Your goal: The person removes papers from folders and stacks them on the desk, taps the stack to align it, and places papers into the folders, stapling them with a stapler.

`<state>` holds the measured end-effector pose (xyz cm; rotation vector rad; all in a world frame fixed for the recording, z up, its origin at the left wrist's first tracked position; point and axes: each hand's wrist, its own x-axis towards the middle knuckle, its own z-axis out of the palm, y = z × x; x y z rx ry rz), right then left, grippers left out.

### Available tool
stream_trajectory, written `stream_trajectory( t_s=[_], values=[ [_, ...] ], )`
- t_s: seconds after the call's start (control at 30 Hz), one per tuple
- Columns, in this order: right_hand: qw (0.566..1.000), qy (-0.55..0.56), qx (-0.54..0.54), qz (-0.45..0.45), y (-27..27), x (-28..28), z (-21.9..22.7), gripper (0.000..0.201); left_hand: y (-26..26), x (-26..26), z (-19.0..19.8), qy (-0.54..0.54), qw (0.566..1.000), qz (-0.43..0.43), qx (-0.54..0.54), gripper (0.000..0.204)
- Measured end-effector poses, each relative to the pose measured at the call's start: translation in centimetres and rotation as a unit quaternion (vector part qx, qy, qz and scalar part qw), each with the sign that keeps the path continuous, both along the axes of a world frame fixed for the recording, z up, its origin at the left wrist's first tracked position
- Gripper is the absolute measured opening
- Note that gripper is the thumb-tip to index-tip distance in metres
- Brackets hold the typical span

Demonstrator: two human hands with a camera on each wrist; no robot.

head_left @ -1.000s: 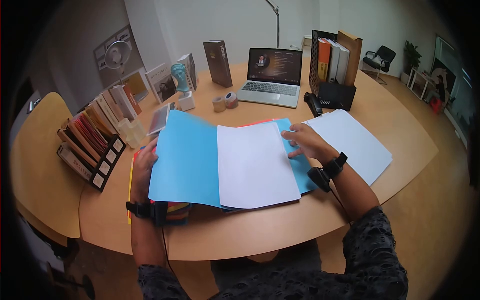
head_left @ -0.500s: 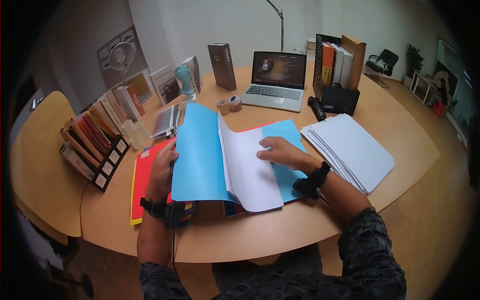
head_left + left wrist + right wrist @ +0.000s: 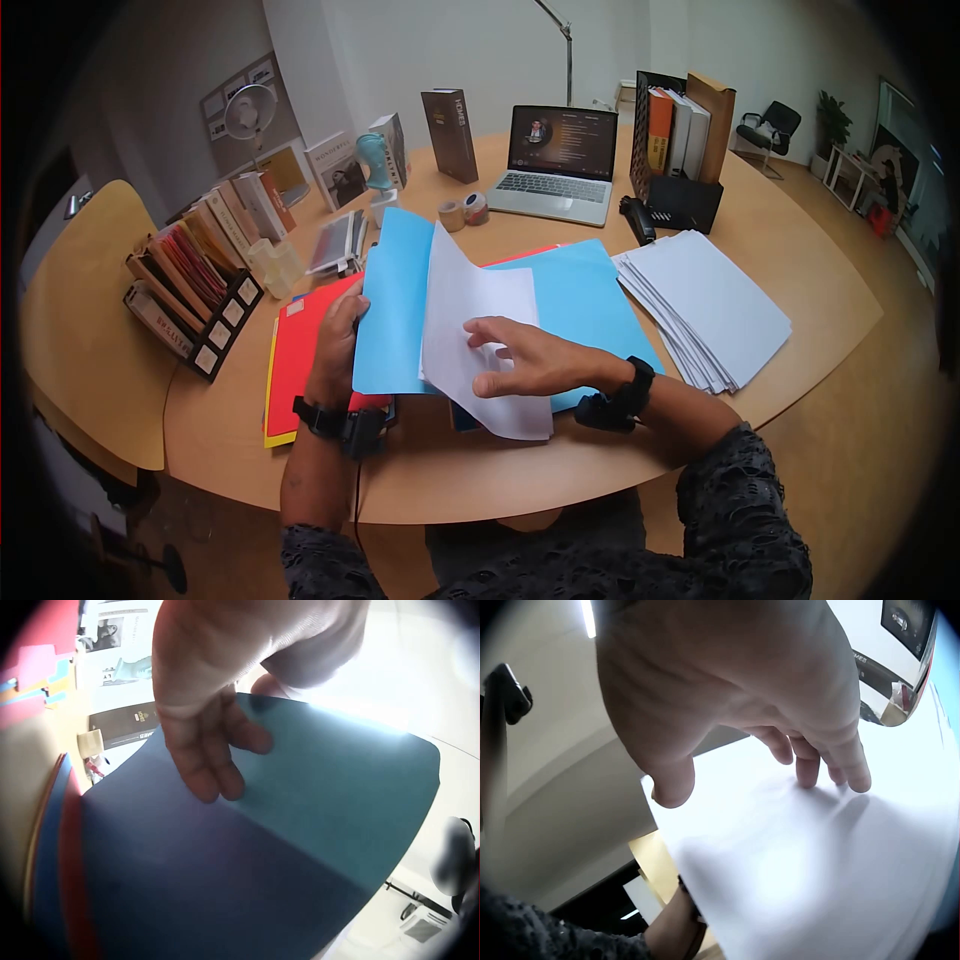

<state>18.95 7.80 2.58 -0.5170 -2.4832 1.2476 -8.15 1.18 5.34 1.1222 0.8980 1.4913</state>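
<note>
Holding a blue folder [image 3: 585, 300] open over the desk [image 3: 430, 490], white sheets [image 3: 482, 290] inside.
The left hand [image 3: 340, 335] pinches its raised left cover [image 3: 392, 315]; the right hand [image 3: 535, 360], loose with fingers parted, is at the sheets. A red folder [image 3: 305, 330] lies left, a paper stack [image 3: 705, 300] right.

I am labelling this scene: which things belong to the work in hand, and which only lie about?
In use: pale blue paper folder, left hand gripping it; white paper sheets inside, right hand over them.

Lying about: open silver laptop; turquoise head-shaped bust; upright brown hardcover book.
</note>
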Motion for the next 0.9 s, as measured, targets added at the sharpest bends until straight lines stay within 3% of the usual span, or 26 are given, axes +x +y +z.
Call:
stream_trajectory(
  t_s=[0.03, 0.2, 0.3, 0.47, 0.67, 0.77, 0.83, 0.87, 0.9],
  values=[
    [0.999, 0.049, -0.018, 0.010, -0.4, 0.0, 0.1, 0.105, 0.0, 0.0, 0.0, 0.000, 1.000, 0.000, 0.000, 0.045],
    [1.000, 0.030, 0.007, -0.002, -2.7, -0.8, 1.4, 0.123, -0.2, 1.3, -0.1, -0.041, 0.999, -0.004, 0.004, 0.042],
    [0.997, 0.024, 0.062, -0.039, -3.9, -1.7, 1.2, 0.121, -0.2, 1.7, -0.3, -0.052, 0.998, -0.030, 0.016, 0.040],
    [0.997, -0.002, -0.051, -0.059, -4.5, -1.8, 2.2, 0.117, -0.5, 2.5, -0.2, -0.031, 0.998, -0.044, 0.020, 0.038],
    [0.989, 0.137, -0.061, -0.019, -4.2, -1.3, 0.1, 0.109, -0.7, 3.5, 0.0, -0.028, 0.999, -0.043, 0.017, 0.037],
    [0.988, 0.135, -0.064, -0.023, -4.9, -1.2, 1.0, 0.092, -0.5, 3.7, -0.3, -0.031, 0.999, -0.039, 0.016, 0.037],
    [0.979, 0.167, -0.115, -0.006, -5.7, -0.5, 2.1, 0.066, -0.4, 3.7, -0.6, -0.031, 0.999, -0.038, 0.013, 0.037],
    [0.979, 0.166, -0.116, -0.013, -5.7, -0.4, 2.0, 0.066, -0.5, 3.7, -0.5, -0.024, 0.999, -0.031, 0.013, 0.037],
    [0.974, 0.164, -0.152, -0.037, -5.7, -0.3, 1.8, 0.053, -0.5, 3.7, -0.4, -0.016, 0.999, -0.024, 0.014, 0.037]
  ],
)
